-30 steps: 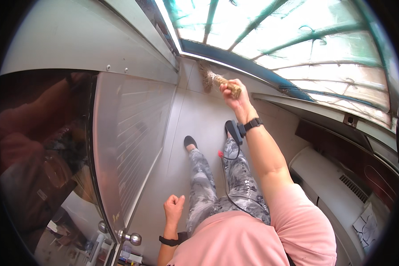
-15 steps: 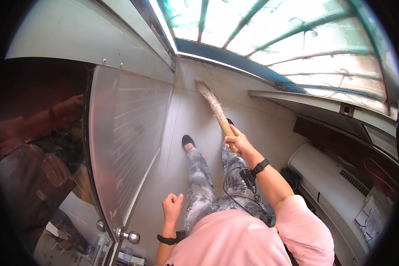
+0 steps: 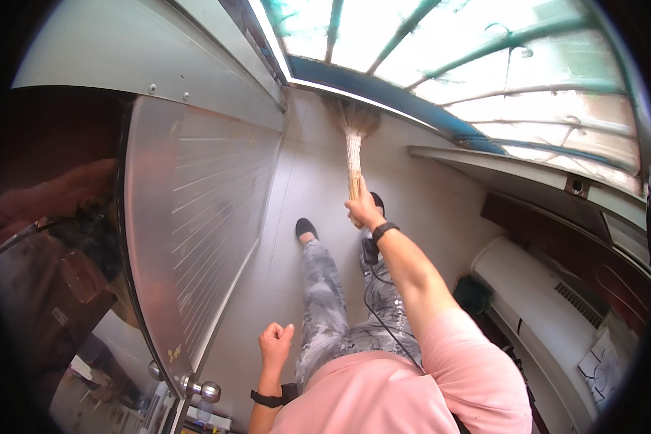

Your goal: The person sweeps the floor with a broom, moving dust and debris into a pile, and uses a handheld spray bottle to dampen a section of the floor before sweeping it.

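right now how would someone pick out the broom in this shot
Start at the metal door on the left and cross the pale floor to the far wall. The broom is held in the right hand: a straw-coloured bundle fanning out, the only bristly thing there.

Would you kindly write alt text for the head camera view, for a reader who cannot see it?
Seen from above, a person's right hand grips a straw broom whose bristles touch the pale tiled floor by the far wall. The left hand is a loose, empty fist near a metal door with a round knob.
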`<state>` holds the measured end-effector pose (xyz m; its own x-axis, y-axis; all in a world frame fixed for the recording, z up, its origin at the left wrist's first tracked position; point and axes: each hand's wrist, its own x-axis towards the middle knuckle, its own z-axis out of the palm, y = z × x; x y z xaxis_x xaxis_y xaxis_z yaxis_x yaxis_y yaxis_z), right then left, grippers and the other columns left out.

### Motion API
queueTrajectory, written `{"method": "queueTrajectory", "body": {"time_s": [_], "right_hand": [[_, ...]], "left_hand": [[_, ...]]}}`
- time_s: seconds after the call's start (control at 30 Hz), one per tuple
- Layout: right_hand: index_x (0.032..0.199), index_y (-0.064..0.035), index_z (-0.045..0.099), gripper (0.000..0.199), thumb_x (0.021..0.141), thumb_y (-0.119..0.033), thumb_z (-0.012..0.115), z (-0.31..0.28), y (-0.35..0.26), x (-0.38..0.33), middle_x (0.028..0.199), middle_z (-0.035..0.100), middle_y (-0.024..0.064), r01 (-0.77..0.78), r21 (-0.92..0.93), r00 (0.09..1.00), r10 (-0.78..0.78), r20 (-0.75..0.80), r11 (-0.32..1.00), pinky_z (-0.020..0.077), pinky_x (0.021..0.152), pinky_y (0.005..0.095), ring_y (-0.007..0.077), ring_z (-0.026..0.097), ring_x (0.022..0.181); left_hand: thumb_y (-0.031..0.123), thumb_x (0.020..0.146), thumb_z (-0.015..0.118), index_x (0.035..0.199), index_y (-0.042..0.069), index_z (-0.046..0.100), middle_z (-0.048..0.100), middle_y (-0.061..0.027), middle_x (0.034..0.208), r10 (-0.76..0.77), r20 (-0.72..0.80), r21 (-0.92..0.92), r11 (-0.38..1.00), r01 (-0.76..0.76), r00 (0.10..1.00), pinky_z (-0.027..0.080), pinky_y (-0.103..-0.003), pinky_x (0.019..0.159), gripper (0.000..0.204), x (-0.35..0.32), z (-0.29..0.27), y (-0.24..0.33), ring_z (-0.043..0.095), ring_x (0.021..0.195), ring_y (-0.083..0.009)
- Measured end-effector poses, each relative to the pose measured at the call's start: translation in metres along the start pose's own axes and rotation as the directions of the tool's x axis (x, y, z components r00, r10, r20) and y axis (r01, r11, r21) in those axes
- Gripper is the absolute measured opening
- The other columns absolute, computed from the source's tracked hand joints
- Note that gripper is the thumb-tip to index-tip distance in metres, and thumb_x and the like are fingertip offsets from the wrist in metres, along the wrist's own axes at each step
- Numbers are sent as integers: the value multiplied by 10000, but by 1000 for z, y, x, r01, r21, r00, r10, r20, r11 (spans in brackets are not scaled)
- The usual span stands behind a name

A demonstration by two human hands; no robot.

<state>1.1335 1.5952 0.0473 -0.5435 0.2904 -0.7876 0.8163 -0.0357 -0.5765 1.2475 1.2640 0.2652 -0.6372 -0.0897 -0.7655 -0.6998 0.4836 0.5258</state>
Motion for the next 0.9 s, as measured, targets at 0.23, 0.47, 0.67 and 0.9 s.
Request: {"method": "queueTrajectory", "body": {"time_s": [0.23,0.47,0.67,0.9], "right_hand": [[1522,-179,82,933,760,8,589,33,56,-59,1061,581,203,-105,73,994,103,32,992,523,489,329,240,618,632],[1511,-194,137,920,749,27,601,15,4,22,964,602,190,91,32,993,-93,72,995,513,473,355,229,612,585],[1509,-173,148,909,751,42,603,39,7,12,1006,604,196,-91,54,996,90,14,994,512,447,344,222,590,522],[1497,-166,187,850,764,13,579,43,24,-1,964,619,197,70,-45,996,-72,-50,997,534,498,372,255,629,600]], "left_hand": [[135,841,688,582,88,368,428,30,486,-58,14,-57,997,59,998,336,-242,425,415,-8,-14,-9,411,451,-51],[132,840,690,582,93,358,430,31,489,-83,59,-32,996,85,995,331,-233,421,422,-10,-6,-3,414,452,-48],[128,835,692,585,92,360,428,32,494,-30,31,-45,998,31,999,318,-240,418,417,-4,-8,3,390,456,-45],[123,836,690,588,87,366,418,38,497,-17,28,12,1000,17,999,313,-237,424,409,-4,-9,-3,383,464,-43]]}}
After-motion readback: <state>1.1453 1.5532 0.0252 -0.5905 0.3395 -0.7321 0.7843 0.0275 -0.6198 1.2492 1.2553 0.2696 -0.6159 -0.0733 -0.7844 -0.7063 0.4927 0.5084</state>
